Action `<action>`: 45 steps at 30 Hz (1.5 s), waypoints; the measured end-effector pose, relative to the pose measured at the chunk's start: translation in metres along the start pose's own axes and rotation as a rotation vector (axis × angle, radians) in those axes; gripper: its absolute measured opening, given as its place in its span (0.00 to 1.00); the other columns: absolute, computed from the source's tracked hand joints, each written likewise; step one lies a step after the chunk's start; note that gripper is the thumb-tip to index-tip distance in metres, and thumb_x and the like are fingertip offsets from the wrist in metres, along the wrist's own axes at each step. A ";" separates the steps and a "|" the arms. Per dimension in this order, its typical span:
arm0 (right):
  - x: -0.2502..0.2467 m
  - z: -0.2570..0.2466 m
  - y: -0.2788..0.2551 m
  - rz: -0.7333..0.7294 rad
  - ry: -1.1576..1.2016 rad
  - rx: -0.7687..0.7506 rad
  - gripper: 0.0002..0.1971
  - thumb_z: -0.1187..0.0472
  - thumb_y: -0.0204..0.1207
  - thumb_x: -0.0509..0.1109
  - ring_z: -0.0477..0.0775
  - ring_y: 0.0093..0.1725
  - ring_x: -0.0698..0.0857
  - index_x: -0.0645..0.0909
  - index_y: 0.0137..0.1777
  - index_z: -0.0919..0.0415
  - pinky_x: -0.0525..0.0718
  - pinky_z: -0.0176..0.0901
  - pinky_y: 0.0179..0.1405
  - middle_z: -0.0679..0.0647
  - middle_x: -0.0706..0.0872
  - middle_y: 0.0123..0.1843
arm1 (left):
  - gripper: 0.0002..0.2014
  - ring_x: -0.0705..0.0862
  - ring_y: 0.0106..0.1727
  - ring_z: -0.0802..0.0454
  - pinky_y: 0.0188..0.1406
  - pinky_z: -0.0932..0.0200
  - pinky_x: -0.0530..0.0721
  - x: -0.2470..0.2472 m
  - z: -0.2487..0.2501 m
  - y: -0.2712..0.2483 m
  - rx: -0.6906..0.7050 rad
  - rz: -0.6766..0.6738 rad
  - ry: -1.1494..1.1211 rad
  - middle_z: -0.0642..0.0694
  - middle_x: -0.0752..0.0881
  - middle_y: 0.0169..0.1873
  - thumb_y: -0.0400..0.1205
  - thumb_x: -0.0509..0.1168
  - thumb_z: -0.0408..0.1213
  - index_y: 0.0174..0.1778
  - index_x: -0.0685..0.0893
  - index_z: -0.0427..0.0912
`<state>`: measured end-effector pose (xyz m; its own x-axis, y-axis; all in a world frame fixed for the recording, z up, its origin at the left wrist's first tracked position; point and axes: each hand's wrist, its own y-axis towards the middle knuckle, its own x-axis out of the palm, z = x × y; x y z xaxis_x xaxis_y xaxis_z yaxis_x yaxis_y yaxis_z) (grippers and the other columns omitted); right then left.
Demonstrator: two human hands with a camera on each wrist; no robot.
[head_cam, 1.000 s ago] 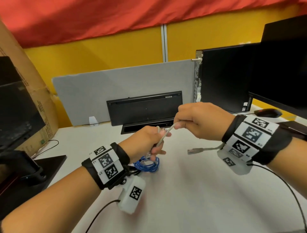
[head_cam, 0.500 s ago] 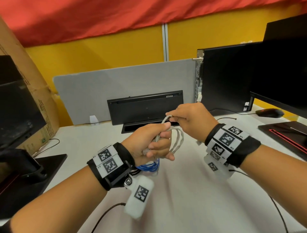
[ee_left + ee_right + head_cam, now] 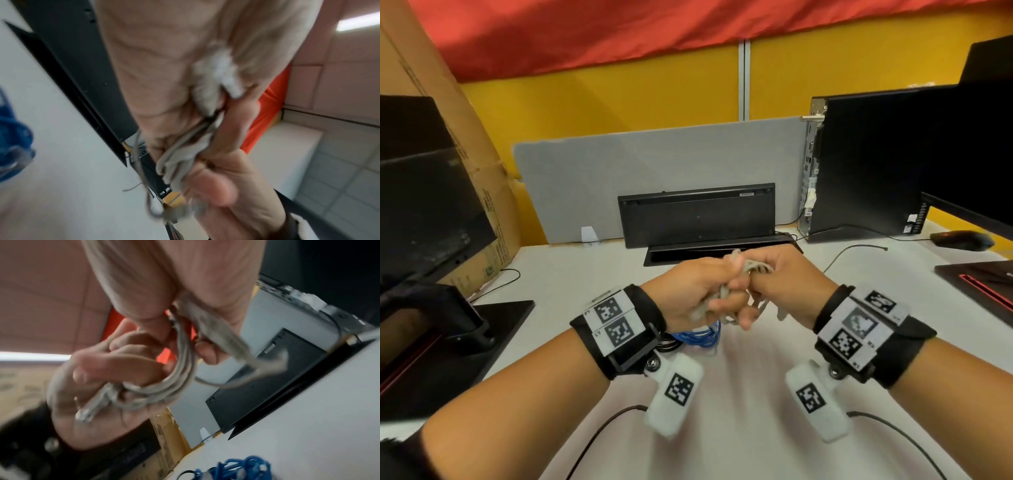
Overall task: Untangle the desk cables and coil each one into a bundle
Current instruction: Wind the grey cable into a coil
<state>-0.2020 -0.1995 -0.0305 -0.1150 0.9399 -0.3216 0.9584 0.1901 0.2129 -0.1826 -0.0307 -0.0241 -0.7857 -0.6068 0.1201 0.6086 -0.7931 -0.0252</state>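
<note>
Here we have both fists closed on the grey cable (image 3: 726,291) above the desk (image 3: 739,394), left hand (image 3: 688,291) clutching its springy, light loops, right hand (image 3: 787,287) pinching the loose end, best held where the turns cross.

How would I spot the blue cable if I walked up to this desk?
Start at the white desk, near the person's left hand. The blue cable lies coiled on the desktop just below it. It is the only blue one; the cable in both hands is grey.
</note>
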 end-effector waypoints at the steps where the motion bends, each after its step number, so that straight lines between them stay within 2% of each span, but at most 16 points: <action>1: 0.001 0.001 0.001 0.042 -0.103 -0.012 0.14 0.74 0.75 0.67 0.64 0.35 0.86 0.88 0.36 0.57 0.84 0.55 0.32 0.62 0.90 0.35 | 0.21 0.85 0.37 0.43 0.60 0.44 0.75 0.001 0.002 0.001 -0.012 0.034 0.125 0.47 0.72 0.18 0.89 0.49 0.47 0.33 0.71 0.41; 4: 0.001 0.003 0.003 0.187 -0.360 -0.081 0.15 0.76 0.72 0.65 0.59 0.40 0.83 0.88 0.32 0.61 0.83 0.53 0.43 0.56 0.85 0.35 | 0.20 0.85 0.43 0.42 0.57 0.51 0.79 -0.002 0.008 0.001 -0.009 0.192 0.331 0.44 0.73 0.24 0.90 0.50 0.41 0.34 0.75 0.39; 7: 0.003 0.005 0.005 0.247 -0.401 -0.110 0.06 0.68 0.73 0.72 0.55 0.42 0.81 0.87 0.35 0.64 0.80 0.48 0.43 0.51 0.81 0.39 | 0.21 0.79 0.34 0.46 0.45 0.56 0.78 -0.003 0.009 0.001 0.024 0.267 0.275 0.47 0.70 0.22 0.91 0.49 0.41 0.35 0.77 0.37; 11: 0.008 0.005 0.003 0.201 -0.317 -0.143 0.09 0.58 0.73 0.77 0.51 0.44 0.82 0.87 0.39 0.64 0.84 0.52 0.47 0.56 0.83 0.44 | 0.22 0.62 0.24 0.54 0.27 0.60 0.66 0.006 0.005 0.006 0.065 0.345 0.119 0.54 0.68 0.17 0.91 0.49 0.41 0.32 0.73 0.37; 16: 0.006 0.006 -0.003 0.240 -0.451 -0.276 0.08 0.60 0.70 0.79 0.49 0.46 0.81 0.83 0.43 0.58 0.83 0.44 0.47 0.49 0.80 0.51 | 0.23 0.60 0.19 0.57 0.33 0.53 0.52 0.011 0.000 0.011 0.040 0.415 0.049 0.55 0.67 0.15 0.90 0.50 0.42 0.28 0.70 0.40; 18: 0.001 0.006 -0.006 0.222 -0.513 -0.325 0.17 0.61 0.67 0.81 0.42 0.46 0.80 0.82 0.54 0.53 0.80 0.35 0.43 0.45 0.77 0.57 | 0.22 0.60 0.17 0.58 0.32 0.54 0.54 0.011 -0.005 0.013 -0.007 0.436 0.022 0.55 0.68 0.15 0.90 0.51 0.42 0.29 0.70 0.41; 20: 0.001 0.006 -0.010 0.216 -0.689 -0.491 0.23 0.63 0.67 0.78 0.41 0.47 0.79 0.80 0.62 0.48 0.79 0.34 0.43 0.44 0.76 0.60 | 0.22 0.60 0.17 0.57 0.31 0.55 0.56 0.007 -0.008 0.014 -0.062 0.462 -0.021 0.53 0.66 0.15 0.89 0.51 0.41 0.27 0.69 0.43; 23: 0.004 0.005 -0.016 0.221 -0.783 -0.633 0.08 0.55 0.76 0.68 0.40 0.45 0.79 0.82 0.52 0.42 0.78 0.39 0.39 0.38 0.81 0.48 | 0.23 0.59 0.17 0.55 0.28 0.57 0.56 0.000 -0.010 0.013 -0.117 0.473 -0.069 0.51 0.63 0.16 0.88 0.53 0.42 0.24 0.71 0.45; 25: 0.003 0.011 -0.015 0.213 -0.889 -0.805 0.05 0.60 0.78 0.71 0.47 0.40 0.82 0.86 0.51 0.51 0.79 0.41 0.33 0.43 0.84 0.42 | 0.23 0.60 0.16 0.56 0.28 0.57 0.57 -0.003 -0.010 0.013 -0.144 0.472 -0.073 0.51 0.64 0.16 0.88 0.53 0.43 0.24 0.71 0.45; 27: -0.001 0.023 -0.011 0.198 -1.093 -1.050 0.07 0.67 0.76 0.74 0.56 0.35 0.83 0.89 0.52 0.65 0.79 0.43 0.29 0.56 0.88 0.41 | 0.22 0.60 0.16 0.56 0.27 0.57 0.58 -0.004 -0.010 0.012 -0.180 0.461 -0.075 0.51 0.63 0.16 0.88 0.52 0.43 0.25 0.70 0.45; 31: -0.008 0.029 -0.004 0.158 -1.165 -1.176 0.09 0.70 0.78 0.69 0.60 0.34 0.84 0.88 0.53 0.71 0.82 0.48 0.26 0.61 0.88 0.40 | 0.22 0.58 0.16 0.57 0.18 0.65 0.62 -0.005 -0.005 0.011 -0.269 0.399 -0.082 0.51 0.61 0.17 0.88 0.51 0.43 0.25 0.67 0.46; 33: -0.008 0.029 -0.001 0.205 -1.125 -1.099 0.09 0.69 0.78 0.67 0.60 0.32 0.82 0.88 0.48 0.69 0.82 0.50 0.26 0.60 0.87 0.37 | 0.23 0.57 0.15 0.58 0.15 0.67 0.62 -0.002 -0.004 0.012 -0.263 0.378 -0.075 0.52 0.61 0.17 0.87 0.51 0.41 0.23 0.66 0.46; 35: -0.007 0.024 0.003 0.365 -1.000 -0.964 0.11 0.65 0.80 0.64 0.60 0.30 0.83 0.87 0.44 0.68 0.82 0.51 0.29 0.58 0.86 0.34 | 0.23 0.57 0.15 0.58 0.14 0.67 0.58 0.001 -0.002 0.016 -0.213 0.397 -0.058 0.52 0.61 0.16 0.86 0.52 0.39 0.22 0.67 0.45; 40: 0.005 0.016 0.008 0.497 -0.480 -0.516 0.17 0.58 0.84 0.56 0.50 0.27 0.79 0.80 0.37 0.63 0.79 0.44 0.29 0.49 0.82 0.28 | 0.19 0.55 0.21 0.55 0.22 0.61 0.54 0.007 0.000 0.021 -0.070 0.448 0.113 0.50 0.61 0.22 0.89 0.53 0.44 0.32 0.71 0.43; 43: 0.007 0.007 0.010 0.504 -0.106 -0.253 0.21 0.60 0.86 0.58 0.58 0.24 0.81 0.78 0.32 0.68 0.84 0.50 0.25 0.60 0.84 0.26 | 0.20 0.57 0.20 0.55 0.20 0.62 0.60 0.010 0.000 0.024 -0.012 0.499 0.296 0.53 0.63 0.19 0.89 0.53 0.47 0.32 0.71 0.44; 45: 0.006 -0.002 0.013 0.471 0.135 -0.022 0.21 0.58 0.86 0.59 0.60 0.26 0.82 0.78 0.32 0.68 0.86 0.53 0.30 0.62 0.83 0.27 | 0.20 0.62 0.17 0.56 0.20 0.63 0.66 0.011 -0.001 0.025 -0.003 0.517 0.441 0.55 0.68 0.17 0.87 0.56 0.48 0.31 0.74 0.44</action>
<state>-0.1911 -0.1910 -0.0279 0.2953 0.9533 -0.0632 0.9089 -0.2599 0.3262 -0.1761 -0.0574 -0.0240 -0.3661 -0.8724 -0.3238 0.9182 -0.3952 0.0266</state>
